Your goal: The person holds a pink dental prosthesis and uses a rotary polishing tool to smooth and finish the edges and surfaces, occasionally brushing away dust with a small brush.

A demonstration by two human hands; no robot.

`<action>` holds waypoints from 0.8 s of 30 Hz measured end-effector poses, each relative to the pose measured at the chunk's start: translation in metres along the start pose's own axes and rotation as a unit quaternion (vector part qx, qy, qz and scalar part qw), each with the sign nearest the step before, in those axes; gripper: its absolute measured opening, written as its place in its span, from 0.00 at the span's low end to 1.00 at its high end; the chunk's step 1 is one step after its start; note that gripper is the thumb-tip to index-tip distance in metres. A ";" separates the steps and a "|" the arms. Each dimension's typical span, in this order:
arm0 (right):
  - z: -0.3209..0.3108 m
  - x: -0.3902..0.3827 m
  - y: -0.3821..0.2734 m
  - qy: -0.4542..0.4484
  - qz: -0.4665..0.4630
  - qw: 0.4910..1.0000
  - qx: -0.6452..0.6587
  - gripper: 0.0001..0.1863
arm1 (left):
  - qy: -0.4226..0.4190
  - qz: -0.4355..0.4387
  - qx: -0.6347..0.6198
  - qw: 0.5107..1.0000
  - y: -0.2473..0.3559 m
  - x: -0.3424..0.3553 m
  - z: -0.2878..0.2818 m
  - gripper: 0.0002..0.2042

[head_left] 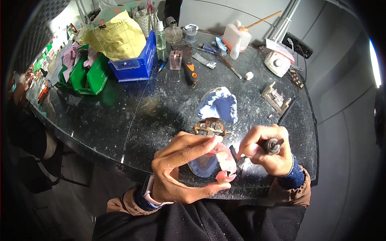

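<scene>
My left hand point(173, 162) pinches a pink denture point(225, 164) with pale teeth between thumb and fingers, tilted just above the bench. In my right hand point(263, 150), a dark round-ended handpiece point(272, 146) is gripped like a pen; its working tip is hard to make out near the denture's right side. Partly hidden beneath the denture lies a bluish dental cast point(203, 170). A brass-coloured articulator hinge point(210, 127) sits beyond my fingers, and a blue and white cast point(218, 106) rests behind it.
Farther off are a green bin point(92, 78), a blue box point(134, 72) bearing a yellow bag point(118, 36), an orange-black tool handle point(190, 72) and a spray bottle point(160, 38). A white dial unit point(277, 62) and another articulator point(276, 97) stand right. Someone else's hand point(26, 78) shows far left.
</scene>
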State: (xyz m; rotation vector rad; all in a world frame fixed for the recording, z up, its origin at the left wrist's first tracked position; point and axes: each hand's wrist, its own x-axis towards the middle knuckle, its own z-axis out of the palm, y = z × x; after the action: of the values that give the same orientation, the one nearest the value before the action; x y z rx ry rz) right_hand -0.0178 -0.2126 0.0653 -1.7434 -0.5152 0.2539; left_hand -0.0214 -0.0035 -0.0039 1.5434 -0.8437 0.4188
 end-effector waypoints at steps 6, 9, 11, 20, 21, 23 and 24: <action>-0.001 0.000 0.003 -0.036 0.005 0.999 -0.005 0.05 | 0.011 -0.040 -0.033 0.999 -0.001 -0.006 0.000 0.38; 0.006 0.000 0.003 -0.042 0.018 0.998 0.053 0.06 | 0.004 -0.036 -0.027 0.999 -0.001 -0.004 -0.002 0.38; 0.003 0.000 -0.006 -0.072 0.043 0.996 0.016 0.10 | 0.019 -0.057 -0.049 0.997 0.002 -0.002 0.001 0.35; -0.001 0.003 0.017 -0.055 -0.169 0.928 -0.327 0.26 | -0.023 -0.159 -0.195 0.968 0.006 -0.002 -0.003 0.33; 0.000 0.004 0.017 -0.050 -0.175 0.924 -0.336 0.26 | -0.038 -0.161 -0.185 0.969 0.006 -0.002 -0.006 0.37; 0.000 0.003 0.019 -0.043 -0.183 0.916 -0.354 0.27 | -0.054 -0.164 -0.161 0.972 0.004 -0.003 -0.009 0.39; 0.001 0.004 0.019 -0.043 -0.181 0.918 -0.351 0.27 | -0.054 -0.167 -0.161 0.971 0.005 -0.003 -0.010 0.39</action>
State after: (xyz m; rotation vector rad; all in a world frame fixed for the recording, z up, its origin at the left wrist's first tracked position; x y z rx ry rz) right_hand -0.0112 -0.2131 0.0475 -2.2813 -1.0762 -0.1448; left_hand -0.0249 0.0070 -0.0004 1.3769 -0.6773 -0.0484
